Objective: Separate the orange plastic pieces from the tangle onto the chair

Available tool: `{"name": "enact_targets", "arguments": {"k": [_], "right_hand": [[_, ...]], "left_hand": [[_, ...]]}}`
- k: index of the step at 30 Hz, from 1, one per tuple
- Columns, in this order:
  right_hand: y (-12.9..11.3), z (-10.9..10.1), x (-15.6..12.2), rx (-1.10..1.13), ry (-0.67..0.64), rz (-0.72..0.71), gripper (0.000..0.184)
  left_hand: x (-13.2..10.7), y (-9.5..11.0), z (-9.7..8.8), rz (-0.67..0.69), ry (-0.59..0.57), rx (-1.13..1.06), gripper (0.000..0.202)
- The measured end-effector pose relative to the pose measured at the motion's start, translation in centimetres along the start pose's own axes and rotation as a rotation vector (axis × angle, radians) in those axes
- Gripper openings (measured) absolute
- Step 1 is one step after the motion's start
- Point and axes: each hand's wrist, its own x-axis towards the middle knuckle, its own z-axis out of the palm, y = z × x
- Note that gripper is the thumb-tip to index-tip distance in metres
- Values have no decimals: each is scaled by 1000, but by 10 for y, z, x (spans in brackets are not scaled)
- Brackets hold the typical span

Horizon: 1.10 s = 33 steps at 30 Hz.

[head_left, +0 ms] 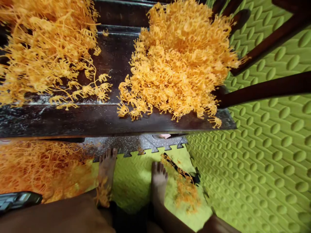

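Note:
Neither of my hands shows clearly. A big heap of small orange moulded pieces with thin legs (179, 64) covers the right part of a dark wooden bench (116, 58). To its left lies a second heap, orange branching stems with similar pieces (48, 48); one stem reaches toward the gap between the heaps. On the floor at left is a pile of orange stringy stems (36, 165). An orange cluster (103, 192) is by my left foot (108, 165). Brown skin (58, 215) fills the lower left; whether it is arm or leg I cannot tell.
Green foam mats (255, 155) with a raised pattern cover the floor at right. Dark wooden slats (267, 89) stick out there. My right foot (159, 178) stands near a black strip (179, 168) and loose orange bits (187, 194). A black-and-silver object (19, 200) is at the left edge.

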Motion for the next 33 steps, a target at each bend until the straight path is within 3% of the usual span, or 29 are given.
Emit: {"name": "enact_targets", "arguments": {"k": [3, 7, 13, 19, 27, 30, 33], "right_hand": [[-2, -5, -3, -14, -36, 4, 56], [-4, -12, -6, -15, -70, 11, 58], [-6, -8, -4, 47, -105, 5, 57], [-10, 3, -5, 248, -91, -23, 55], [-29, -11, -3, 374, -134, -47, 50], [-49, -32, 4, 377, -212, -65, 43], [-61, -97, 10, 391, -340, -126, 28]], "left_hand": [[18, -17, 23, -221, 218, 116, 33], [13, -32, 33, -289, 337, 193, 38], [8, -30, 29, -259, 361, 241, 39], [6, -26, 23, -254, 344, 263, 42], [2, -18, 15, -264, 317, 282, 41], [3, -15, 14, -275, 313, 281, 39], [7, -14, 16, -304, 305, 284, 38]]}}
